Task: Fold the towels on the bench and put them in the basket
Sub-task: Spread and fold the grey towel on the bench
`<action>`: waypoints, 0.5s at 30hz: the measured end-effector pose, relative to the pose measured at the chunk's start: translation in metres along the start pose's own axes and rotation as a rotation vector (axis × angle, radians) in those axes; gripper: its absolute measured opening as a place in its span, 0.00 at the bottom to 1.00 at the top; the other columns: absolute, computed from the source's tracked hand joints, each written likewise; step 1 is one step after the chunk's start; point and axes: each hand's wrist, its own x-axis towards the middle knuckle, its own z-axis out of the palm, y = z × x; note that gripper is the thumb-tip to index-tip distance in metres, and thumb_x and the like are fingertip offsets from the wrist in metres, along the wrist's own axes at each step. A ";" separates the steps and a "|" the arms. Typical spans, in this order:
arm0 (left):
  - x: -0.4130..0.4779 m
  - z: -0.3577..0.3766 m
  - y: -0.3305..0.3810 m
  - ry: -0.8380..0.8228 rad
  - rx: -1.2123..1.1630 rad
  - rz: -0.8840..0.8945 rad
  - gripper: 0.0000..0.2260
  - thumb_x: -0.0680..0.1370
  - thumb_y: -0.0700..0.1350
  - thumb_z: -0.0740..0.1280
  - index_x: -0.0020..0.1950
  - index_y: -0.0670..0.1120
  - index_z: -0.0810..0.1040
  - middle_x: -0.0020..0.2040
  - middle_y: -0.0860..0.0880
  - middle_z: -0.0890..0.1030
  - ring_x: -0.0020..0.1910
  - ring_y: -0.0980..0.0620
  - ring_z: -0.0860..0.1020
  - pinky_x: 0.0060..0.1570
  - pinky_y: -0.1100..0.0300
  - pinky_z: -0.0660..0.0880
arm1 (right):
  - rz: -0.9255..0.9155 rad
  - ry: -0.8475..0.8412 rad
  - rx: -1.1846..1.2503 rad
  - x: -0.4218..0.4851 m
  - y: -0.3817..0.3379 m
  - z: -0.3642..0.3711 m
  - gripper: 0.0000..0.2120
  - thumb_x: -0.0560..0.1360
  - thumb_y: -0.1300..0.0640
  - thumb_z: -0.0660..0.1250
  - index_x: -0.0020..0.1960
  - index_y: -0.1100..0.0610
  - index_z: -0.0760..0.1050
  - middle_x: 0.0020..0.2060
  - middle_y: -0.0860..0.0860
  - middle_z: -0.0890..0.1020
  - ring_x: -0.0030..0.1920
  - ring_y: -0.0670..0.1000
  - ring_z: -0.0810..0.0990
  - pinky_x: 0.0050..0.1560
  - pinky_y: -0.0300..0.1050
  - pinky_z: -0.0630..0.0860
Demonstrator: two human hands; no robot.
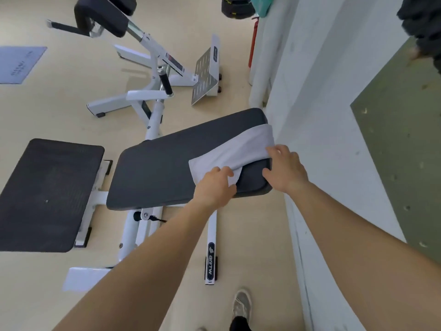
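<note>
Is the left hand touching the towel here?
Touching. The head view shows the left hand with fingers curled over the near corner of the towel, pinching it on the bench.
</note>
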 end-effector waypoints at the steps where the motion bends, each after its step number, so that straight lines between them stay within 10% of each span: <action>1: 0.013 0.008 0.002 -0.006 -0.011 -0.016 0.17 0.79 0.50 0.63 0.68 0.51 0.71 0.63 0.49 0.73 0.56 0.46 0.76 0.53 0.48 0.76 | -0.025 0.000 -0.023 0.015 0.004 0.006 0.29 0.78 0.51 0.64 0.76 0.49 0.61 0.74 0.50 0.63 0.67 0.60 0.67 0.59 0.55 0.74; 10: 0.051 0.039 -0.007 0.044 -0.005 -0.064 0.09 0.79 0.42 0.61 0.56 0.50 0.77 0.54 0.51 0.74 0.51 0.46 0.76 0.49 0.49 0.74 | -0.067 0.181 0.160 0.060 0.019 0.035 0.06 0.79 0.50 0.68 0.53 0.51 0.79 0.56 0.50 0.73 0.52 0.54 0.74 0.48 0.50 0.78; 15: 0.022 0.015 -0.001 -0.015 0.009 -0.021 0.12 0.79 0.40 0.57 0.56 0.51 0.77 0.53 0.52 0.76 0.49 0.47 0.76 0.45 0.53 0.75 | -0.037 0.075 0.087 0.039 0.021 0.020 0.10 0.80 0.50 0.64 0.40 0.50 0.74 0.49 0.51 0.75 0.49 0.56 0.75 0.43 0.49 0.74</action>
